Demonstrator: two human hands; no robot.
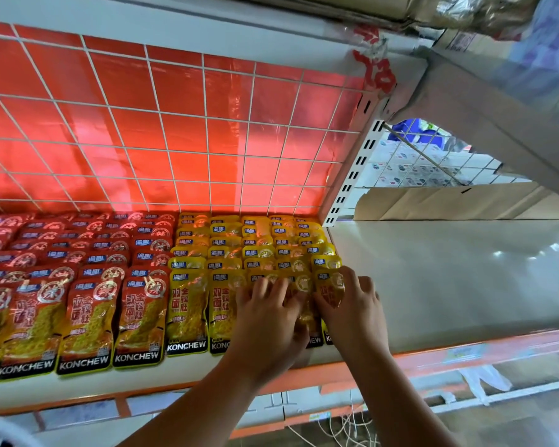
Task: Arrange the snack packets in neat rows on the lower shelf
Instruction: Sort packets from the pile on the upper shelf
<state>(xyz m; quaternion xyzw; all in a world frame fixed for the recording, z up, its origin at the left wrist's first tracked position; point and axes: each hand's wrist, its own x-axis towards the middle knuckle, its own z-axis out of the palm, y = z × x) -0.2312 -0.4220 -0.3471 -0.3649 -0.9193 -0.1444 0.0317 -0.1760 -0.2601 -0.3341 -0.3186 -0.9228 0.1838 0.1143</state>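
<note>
both forearms reach forward onto the lower shelf (433, 285). the left hand (268, 321) lies palm down, fingers spread flat on the front-row yellow snack packets (188, 304). the right hand (352, 308), fingers apart and loosely bent, rests on the rightmost yellow packet (331, 285), gripping nothing.

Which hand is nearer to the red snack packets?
Left. The left hand lies on the yellow packets, right of the red packets; the right hand lies farther right, on the end column.
</note>
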